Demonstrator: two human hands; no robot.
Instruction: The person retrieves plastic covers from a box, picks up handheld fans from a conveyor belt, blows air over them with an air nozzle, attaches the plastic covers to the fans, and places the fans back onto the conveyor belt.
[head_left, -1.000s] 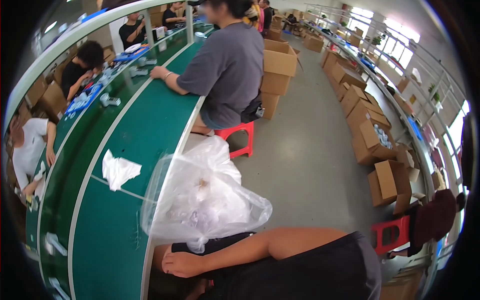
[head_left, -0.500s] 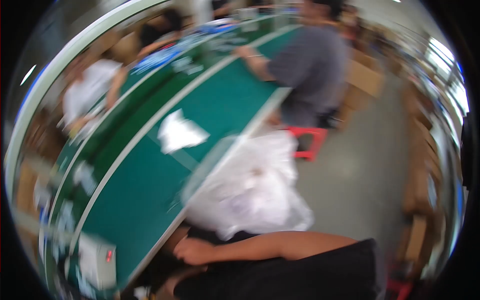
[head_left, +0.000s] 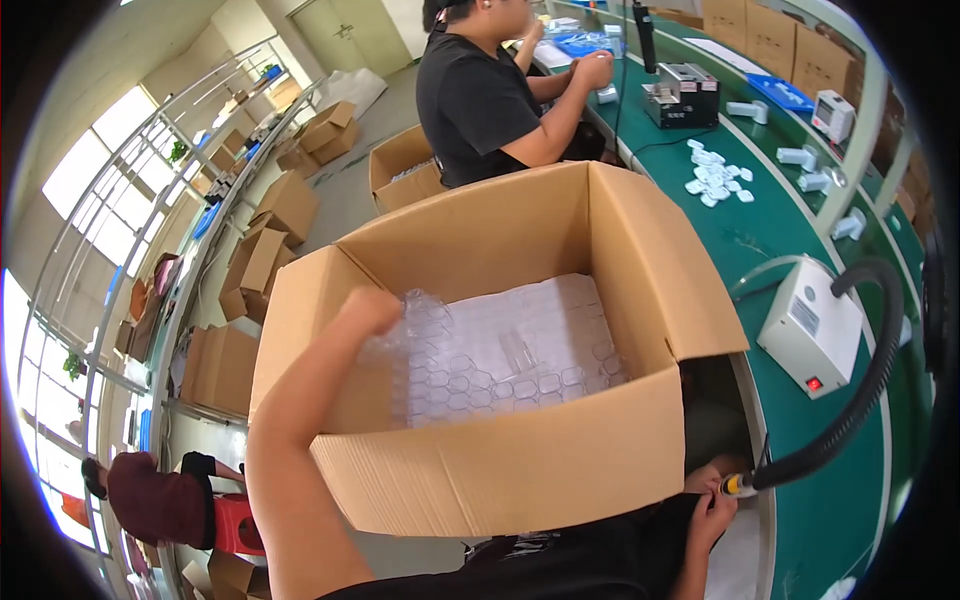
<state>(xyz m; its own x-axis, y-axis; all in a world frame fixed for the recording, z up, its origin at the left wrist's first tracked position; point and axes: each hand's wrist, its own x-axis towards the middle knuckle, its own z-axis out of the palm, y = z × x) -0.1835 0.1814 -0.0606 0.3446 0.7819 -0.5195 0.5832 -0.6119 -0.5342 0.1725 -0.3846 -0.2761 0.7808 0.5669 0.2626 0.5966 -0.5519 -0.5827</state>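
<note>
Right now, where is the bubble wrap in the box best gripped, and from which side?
Grip the bubble wrap at its raised left edge, where the left hand already meets it, coming from above through the open top of the box. The rest lies flat on the bottom, and the box walls block any sideways approach.

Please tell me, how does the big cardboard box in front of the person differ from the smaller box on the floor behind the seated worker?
The big cardboard box lies close, with a hand in it; the smaller box stands far off on the floor. The big cardboard box is lined with bubble wrap; the smaller box's contents are unclear. Both are brown and open-topped.
</note>
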